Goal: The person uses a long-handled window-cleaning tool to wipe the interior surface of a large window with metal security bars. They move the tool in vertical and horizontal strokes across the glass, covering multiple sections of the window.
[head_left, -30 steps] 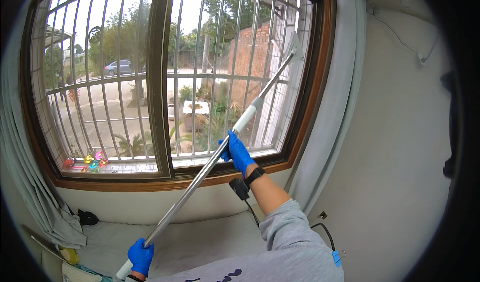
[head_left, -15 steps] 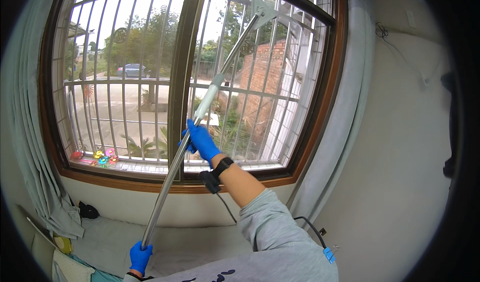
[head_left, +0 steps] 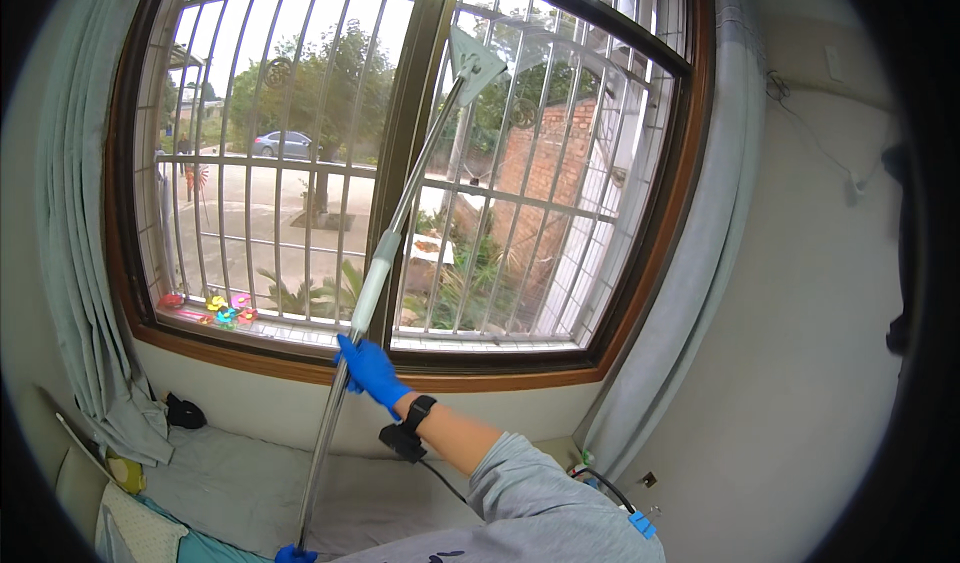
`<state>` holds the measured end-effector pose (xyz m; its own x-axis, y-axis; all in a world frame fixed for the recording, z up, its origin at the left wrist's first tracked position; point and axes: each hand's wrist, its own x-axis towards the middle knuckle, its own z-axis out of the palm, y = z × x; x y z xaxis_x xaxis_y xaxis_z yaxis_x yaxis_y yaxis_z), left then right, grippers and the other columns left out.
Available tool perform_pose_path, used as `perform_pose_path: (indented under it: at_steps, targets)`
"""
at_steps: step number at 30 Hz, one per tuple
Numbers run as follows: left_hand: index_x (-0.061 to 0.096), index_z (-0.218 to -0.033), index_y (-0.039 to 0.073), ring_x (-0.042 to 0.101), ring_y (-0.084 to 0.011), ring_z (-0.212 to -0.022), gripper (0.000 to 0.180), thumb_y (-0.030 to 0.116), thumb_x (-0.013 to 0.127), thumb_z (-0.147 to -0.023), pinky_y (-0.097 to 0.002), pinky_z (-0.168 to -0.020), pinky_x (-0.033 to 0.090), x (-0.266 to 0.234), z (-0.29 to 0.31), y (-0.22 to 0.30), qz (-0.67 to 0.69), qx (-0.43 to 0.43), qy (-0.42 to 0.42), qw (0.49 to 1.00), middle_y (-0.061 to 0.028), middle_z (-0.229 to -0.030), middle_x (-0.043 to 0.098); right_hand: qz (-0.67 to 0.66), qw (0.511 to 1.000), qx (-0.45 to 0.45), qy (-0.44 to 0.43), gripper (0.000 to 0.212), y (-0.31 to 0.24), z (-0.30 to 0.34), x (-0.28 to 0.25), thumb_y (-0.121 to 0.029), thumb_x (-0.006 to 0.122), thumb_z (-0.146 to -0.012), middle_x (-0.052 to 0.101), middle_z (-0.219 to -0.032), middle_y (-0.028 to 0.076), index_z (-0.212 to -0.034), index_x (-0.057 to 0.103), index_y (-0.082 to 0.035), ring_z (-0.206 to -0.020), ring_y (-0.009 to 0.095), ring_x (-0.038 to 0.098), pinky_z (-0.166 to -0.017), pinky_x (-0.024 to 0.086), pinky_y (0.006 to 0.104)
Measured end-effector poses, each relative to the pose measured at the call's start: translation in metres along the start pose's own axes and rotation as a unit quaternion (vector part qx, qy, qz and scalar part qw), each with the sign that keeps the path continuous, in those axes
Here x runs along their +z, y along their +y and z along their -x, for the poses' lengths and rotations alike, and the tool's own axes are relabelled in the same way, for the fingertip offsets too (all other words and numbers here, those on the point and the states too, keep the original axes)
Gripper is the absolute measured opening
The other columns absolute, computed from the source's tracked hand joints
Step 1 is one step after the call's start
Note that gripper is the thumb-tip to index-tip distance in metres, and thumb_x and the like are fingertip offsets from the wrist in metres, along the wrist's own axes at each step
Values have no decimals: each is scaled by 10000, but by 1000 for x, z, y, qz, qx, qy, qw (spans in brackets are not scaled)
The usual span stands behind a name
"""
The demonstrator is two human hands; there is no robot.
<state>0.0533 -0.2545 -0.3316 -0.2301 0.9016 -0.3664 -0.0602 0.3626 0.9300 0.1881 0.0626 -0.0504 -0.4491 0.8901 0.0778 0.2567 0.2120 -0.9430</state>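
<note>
A long-handled window mop slants up from the lower edge, with a metal pole and a pale green sleeve. Its triangular head lies against the right window pane, near the upper part of the middle frame. My right hand, in a blue glove, is closed round the pole just below the pale sleeve. Down at the lower edge, my left hand, gloved in blue too, holds the pole's bottom end; most of that hand is cut off by the picture's edge.
Metal bars stand outside the glass. Grey curtains hang at both sides of the wooden window frame. Colourful pinwheel flowers sit at the sill's left. Below is a bed with a white pillow.
The mop head has moved down and left across the right pane, toward the middle frame. Both hands have dropped lower with the pole, which now stands steeper.
</note>
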Motion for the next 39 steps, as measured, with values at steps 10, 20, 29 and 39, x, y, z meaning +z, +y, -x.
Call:
perform_pose_path:
  at_steps: [10,20,29,39]
  targets:
    - [609,-701,27,580,-137,-550,315,324,689,-772,-278,-481,457,49,-83,54,-30,36,-13,999,-71,-656,643,46,988,-81,124,567,-92,-62,-82,-551,467,-869,536,-528,94,-720,598,-19,-415,200,555,-395,456,297]
    - [646,-715,35,589,-134,-565,390,418,669,-780,-293,-503,454,92,-109,62,-51,6,-54,997,-60,-655,643,75,980,-101,157,555,-79,-74,-113,-535,486,-862,611,-614,125,-717,623,-17,-505,220,612,-485,488,322]
    - [643,-740,29,594,-147,-577,385,410,678,-782,-282,-555,470,133,-140,43,-43,30,-123,991,-74,-646,632,138,958,-147,204,574,-56,-87,-143,-569,495,-847,570,-538,103,-696,640,-34,-446,201,555,-458,453,318]
    - [625,-712,8,580,-157,-542,303,297,694,-770,-285,-526,461,70,-160,38,-8,40,-36,999,-94,-620,622,119,972,-88,182,578,-71,-96,-101,-555,471,-849,657,-736,144,-810,638,-3,-702,282,645,-668,485,371]
